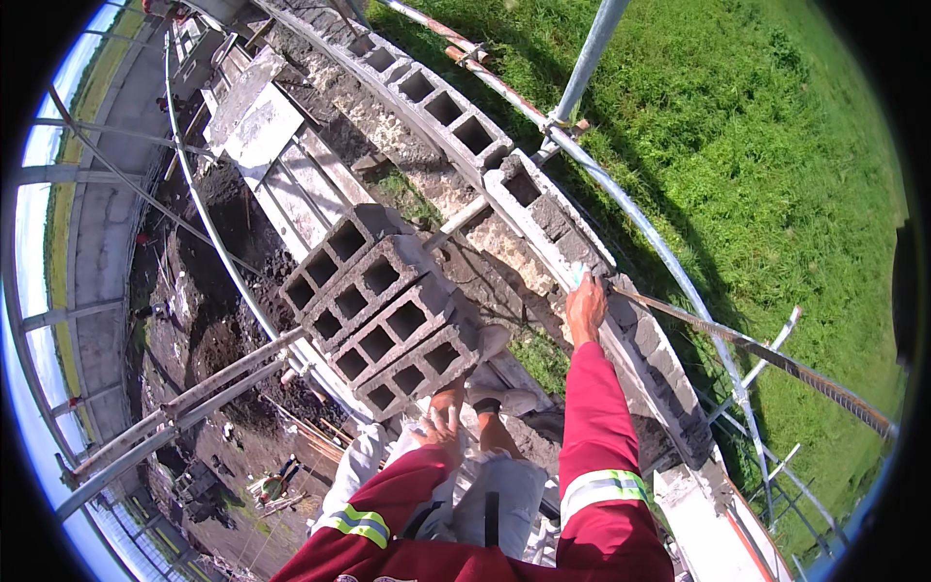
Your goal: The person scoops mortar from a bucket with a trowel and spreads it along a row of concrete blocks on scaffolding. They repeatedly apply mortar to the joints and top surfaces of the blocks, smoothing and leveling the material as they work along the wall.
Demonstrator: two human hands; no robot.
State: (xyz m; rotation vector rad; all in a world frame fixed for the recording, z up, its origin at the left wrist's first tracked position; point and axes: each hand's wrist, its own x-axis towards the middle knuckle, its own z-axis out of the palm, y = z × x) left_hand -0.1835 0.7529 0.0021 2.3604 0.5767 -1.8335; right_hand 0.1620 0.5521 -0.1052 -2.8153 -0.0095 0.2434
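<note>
My right hand reaches forward to the top of the curved wall of hollow concrete blocks. Its fingers are closed at the inner edge of the wall, where a small pale teal bit shows at the fingertips; what it is I cannot make out. Lower down, my left hand is held over my legs with its fingers apart and nothing in it. Just ahead of that hand is a stack of loose hollow concrete blocks, their cavities facing me.
A ribbed steel bar juts from the wall to the right. Scaffold pipes run outside the wall, and more pipes cross at left. Planks and a pale board lie beyond the stack. Muddy ground lies far below.
</note>
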